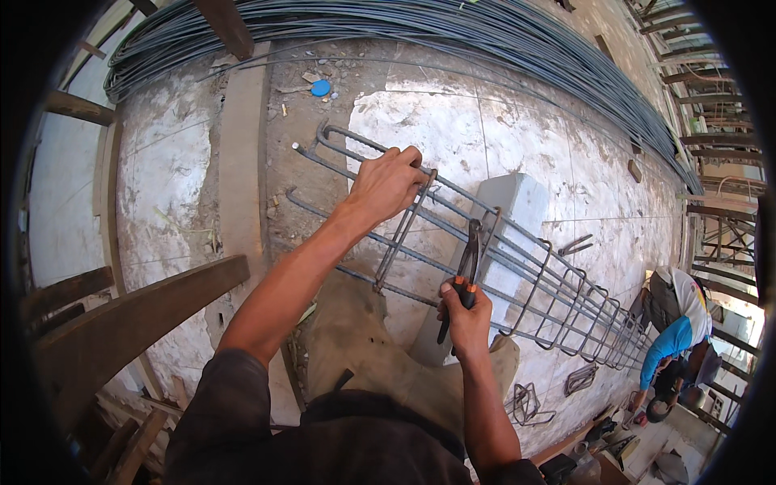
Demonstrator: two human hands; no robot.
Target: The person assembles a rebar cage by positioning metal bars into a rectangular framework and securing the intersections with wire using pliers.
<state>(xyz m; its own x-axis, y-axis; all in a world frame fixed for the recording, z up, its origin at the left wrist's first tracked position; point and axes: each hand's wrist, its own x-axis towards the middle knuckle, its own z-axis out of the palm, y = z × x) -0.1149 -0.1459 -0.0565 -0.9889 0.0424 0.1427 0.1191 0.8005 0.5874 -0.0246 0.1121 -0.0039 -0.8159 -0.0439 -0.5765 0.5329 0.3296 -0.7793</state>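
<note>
"Looking down from the head view, one view only. Where's the metal cage (pixel 517 267)?"

"Across the middle of the frame. Long axis slants from upper left of centre down to lower right, bars seeming to crowd together toward the far end. Lies over a pale block (pixel 517 202) set crosswise beneath."

"Hands?"

"Left hand (pixel 388 184) on the near end, upper centre. Fingers curled closed over the cage's upper edge, right beside the first hoop (pixel 396 246). Thumb hidden; can't tell if anything finer is pinched there."

"Right hand (pixel 469 319)?"

"Lower, a little right of centre, on the body side of the bars. Wrapped closed round the handles of the pincers (pixel 460 281). Their head points to the top of the frame, over the bars."

"Key relation?"

"Pincers' head sits just beside the second hoop (pixel 495 218), pointing across the long axis. Contact: can't tell. Right hand is nearer that hoop; left is nearer the first, up and to the left."

"Far end?"

"Lower right, near a co-worker's blue sleeve (pixel 669 347). Well apart from both hands."
</note>
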